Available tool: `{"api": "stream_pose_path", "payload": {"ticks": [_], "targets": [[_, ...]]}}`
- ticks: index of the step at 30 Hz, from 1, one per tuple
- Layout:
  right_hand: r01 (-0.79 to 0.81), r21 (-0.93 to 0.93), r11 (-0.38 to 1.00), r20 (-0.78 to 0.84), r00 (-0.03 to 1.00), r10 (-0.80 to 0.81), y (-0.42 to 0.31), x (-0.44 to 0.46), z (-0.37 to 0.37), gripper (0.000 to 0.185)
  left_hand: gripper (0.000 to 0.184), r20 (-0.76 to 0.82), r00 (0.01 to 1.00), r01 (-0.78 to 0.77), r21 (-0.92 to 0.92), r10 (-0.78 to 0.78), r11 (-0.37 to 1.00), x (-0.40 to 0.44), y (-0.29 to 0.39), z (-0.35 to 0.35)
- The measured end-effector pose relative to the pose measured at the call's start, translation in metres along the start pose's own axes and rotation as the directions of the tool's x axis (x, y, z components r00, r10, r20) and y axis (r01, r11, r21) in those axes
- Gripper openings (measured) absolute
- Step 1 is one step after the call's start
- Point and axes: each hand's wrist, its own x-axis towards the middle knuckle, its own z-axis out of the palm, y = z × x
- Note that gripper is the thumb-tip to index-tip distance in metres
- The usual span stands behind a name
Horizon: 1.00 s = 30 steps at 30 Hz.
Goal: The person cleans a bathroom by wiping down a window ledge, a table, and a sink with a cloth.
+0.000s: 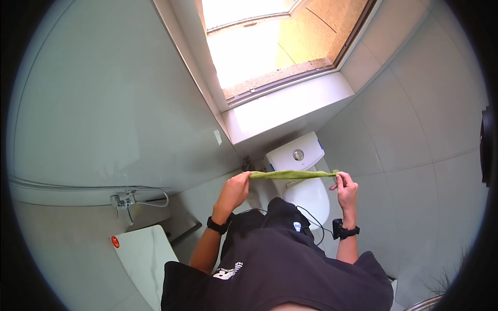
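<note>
- A green cloth [290, 175] is stretching between the person's two hands, its long axis running from left to right across the view, almost level and at right angles to the way the person is facing.
- One end is pointing to the person's left, the other to the right; the strip is hanging as a narrow, gathered band, sagging only slightly.
- The cloth is showing in front of the white toilet [307, 199], crossing the view just below the tank lid [282, 156]; whether it is touching the toilet, I cannot tell.
- The left hand [237, 189] is closing on the left end, fingers curling inward and pinching the cloth near the fingertips.
- The right hand [347, 193] is pinching the right end between thumb and fingertips, the other fingers bending loosely; a short frayed-looking tip is poking up beside the fingers.
- Dark bands are circling both wrists, the right one [345, 230] carrying a small box, with a thin black cable [322, 228] looping near it.
- Beyond the toilet, a pale sill [290, 109] is running below a bright window [280, 46].
- On the left, a metal tap [123, 200] is projecting from the wall above a white marble-patterned panel [145, 264].
</note>
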Motion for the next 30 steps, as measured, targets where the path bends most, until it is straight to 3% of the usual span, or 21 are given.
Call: {"api": "stream_pose_path", "payload": {"ticks": [2, 6, 9, 11, 12, 15, 22, 27, 30], "targets": [[-0.073, 0.045, 0.996, 0.028, 0.997, 0.072, -0.007, 0.012, 0.008, 0.009, 0.026, -0.031, 0.999, -0.028, -0.101, 0.025, 0.994, 0.004, -0.003, -0.001], [-0.067, 0.136, 0.988, -0.006, 0.998, 0.069, -0.002, 0.033, 0.016, 0.012, 0.026, -0.014, 1.0, 0.0, -0.153, -0.002, 0.988, 0.01, -0.007, 0.0], [-0.064, 0.251, 0.966, -0.053, 0.995, 0.08, -0.001, 0.053, 0.022, 0.014, 0.021, -0.065, 0.997, -0.045, -0.132, 0.037, 0.99, 0.021, -0.01, -0.001], [-0.056, 0.276, 0.959, -0.07, 0.994, 0.079, 0.002, 0.071, 0.025, 0.015, 0.018, -0.009, 0.999, -0.049, -0.095, 0.048, 0.994, 0.035, -0.004, -0.01], [-0.037, 0.268, 0.963, -0.07, 0.996, 0.057, 0.002, 0.082, 0.025, 0.014, 0.016, 0.019, 0.998, -0.052, -0.074, 0.054, 0.996, 0.043, 0.0, -0.017], [0.039, 0.246, 0.968, -0.094, 0.995, -0.016, 0.003, 0.118, 0.028, 0.011, 0.013, 0.012, 0.992, 0.123, -0.132, -0.122, 0.984, 0.063, 0.017, -0.023], [0.149, 0.214, 0.965, 0.028, 0.987, -0.159, 0.012, 0.217, 0.073, 0.014, 0.02, -0.087, 0.98, 0.128, -0.407, -0.178, 0.904, 0.124, 0.014, 0.004], [0.18, 0.215, 0.96, 0.055, 0.979, -0.196, 0.006, 0.244, 0.084, 0.016, 0.022, -0.043, 0.978, 0.18, -0.31, -0.202, 0.934, 0.145, 0.012, 0.007], [0.122, 0.325, 0.938, -0.005, 0.992, -0.128, 0.003, 0.25, 0.075, 0.017, 0.025, -0.172, 0.964, 0.147, -0.28, -0.201, 0.949, 0.151, 0.015, 0.001]]}}
